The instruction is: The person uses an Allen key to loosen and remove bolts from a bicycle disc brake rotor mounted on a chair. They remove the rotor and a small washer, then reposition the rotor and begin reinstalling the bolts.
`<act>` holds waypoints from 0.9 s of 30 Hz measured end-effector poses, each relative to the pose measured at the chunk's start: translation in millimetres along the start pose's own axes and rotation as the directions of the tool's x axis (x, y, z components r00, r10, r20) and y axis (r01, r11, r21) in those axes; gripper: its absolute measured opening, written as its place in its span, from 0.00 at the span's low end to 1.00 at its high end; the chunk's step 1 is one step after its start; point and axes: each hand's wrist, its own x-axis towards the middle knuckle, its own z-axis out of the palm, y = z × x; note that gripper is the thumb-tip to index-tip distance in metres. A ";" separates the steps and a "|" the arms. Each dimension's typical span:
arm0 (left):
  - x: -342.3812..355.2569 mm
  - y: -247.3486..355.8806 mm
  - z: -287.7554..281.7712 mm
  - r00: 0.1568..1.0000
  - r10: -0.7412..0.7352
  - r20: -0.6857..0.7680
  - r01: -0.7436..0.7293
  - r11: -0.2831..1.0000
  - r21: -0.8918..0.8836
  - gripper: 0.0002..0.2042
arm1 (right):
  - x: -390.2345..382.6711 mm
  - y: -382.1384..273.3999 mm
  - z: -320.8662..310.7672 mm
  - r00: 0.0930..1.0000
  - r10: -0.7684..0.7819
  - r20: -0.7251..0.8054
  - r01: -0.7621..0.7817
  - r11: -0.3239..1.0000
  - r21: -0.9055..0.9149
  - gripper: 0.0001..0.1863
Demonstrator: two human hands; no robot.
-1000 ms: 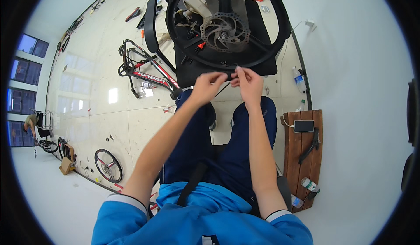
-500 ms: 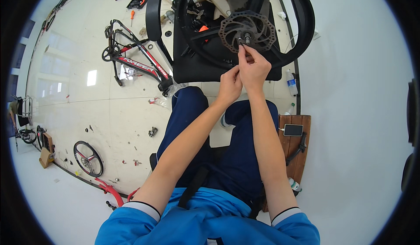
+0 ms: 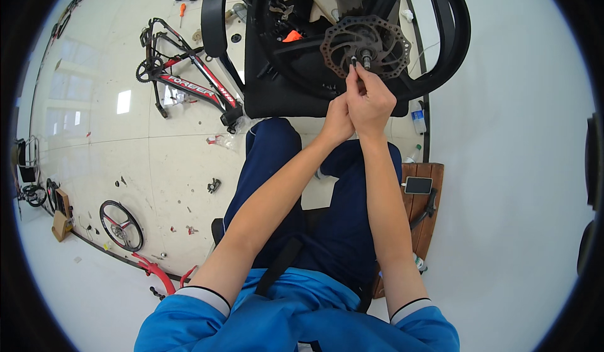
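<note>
Pale, glossy tile made up the floor, crossed by faint straight joints. Above it was a black chair, its padded seat apparently serving as a raised support. On the tile near it lay a bicycle frame of slender red-and-black tubes. The black wheel, smooth-rimmed and broad-spoked, rested over the seat, probably turned disc side up for easy reach; its exact tilt was hard to judge. At its middle sat the round metal brake disc, dull brownish-grey, pierced with holes and curved slots. The right hand was at the disc's near edge, its fingers pinched almost together. The left hand curled against the right, likely to steady it; whether its own fingers held anything could not be told. The axle, a short metal stub, jutted from the disc's centre. Just beside it, a slim dark piece stuck out from the right fingertips, perhaps gripped low to leave its tip free; contact with the disc was unclear.
</note>
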 end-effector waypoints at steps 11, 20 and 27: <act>6.1 -3.4 -27.2 1.000 0.015 0.023 -0.018 0.987 0.162 0.14 | -0.4 -7.0 6.7 0.990 0.140 -0.006 -0.139 0.987 0.080 0.05; 20.1 38.3 -117.9 0.970 0.081 0.229 -0.194 0.825 0.530 0.09 | 3.5 -32.8 22.2 0.697 0.690 0.195 -0.635 0.467 0.615 0.10; 62.5 149.0 -153.2 0.921 0.167 0.351 -0.383 0.543 0.747 0.06 | 7.8 -48.4 26.1 0.419 0.809 0.413 -0.543 -0.141 0.828 0.09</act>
